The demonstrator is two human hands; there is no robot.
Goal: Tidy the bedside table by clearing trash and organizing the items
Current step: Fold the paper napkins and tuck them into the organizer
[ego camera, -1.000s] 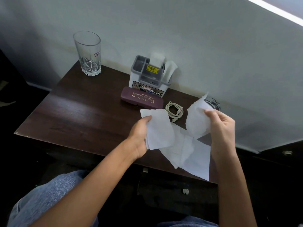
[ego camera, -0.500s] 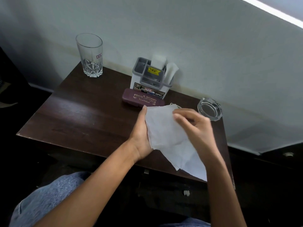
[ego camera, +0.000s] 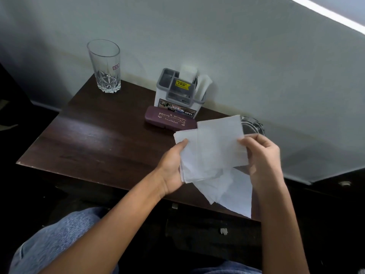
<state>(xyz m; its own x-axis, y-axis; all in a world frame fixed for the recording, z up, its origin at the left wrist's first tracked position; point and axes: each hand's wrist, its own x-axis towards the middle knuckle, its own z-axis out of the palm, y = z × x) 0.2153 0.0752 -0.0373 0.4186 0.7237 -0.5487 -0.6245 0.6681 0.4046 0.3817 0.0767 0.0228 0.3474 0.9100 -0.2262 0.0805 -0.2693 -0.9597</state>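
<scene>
One wide-angle camera, worn on the person's head, looks forward and steeply down past a knee (ego camera: 55, 244) onto the table (ego camera: 94, 139), facing the wall (ego camera: 237, 46) behind it. It stands near, with the left hand (ego camera: 171, 169) and right hand (ego camera: 262, 161) mid-frame. The frame is rolled, so the wall's foot slopes down to the right.

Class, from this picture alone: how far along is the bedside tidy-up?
Done, seemingly: glass, organizer and case sit toward the back of the table. In hand: the left hand and right hand grip the papers above it. Left: binning those papers; the ashtray, half hidden behind them, may need placing.
</scene>
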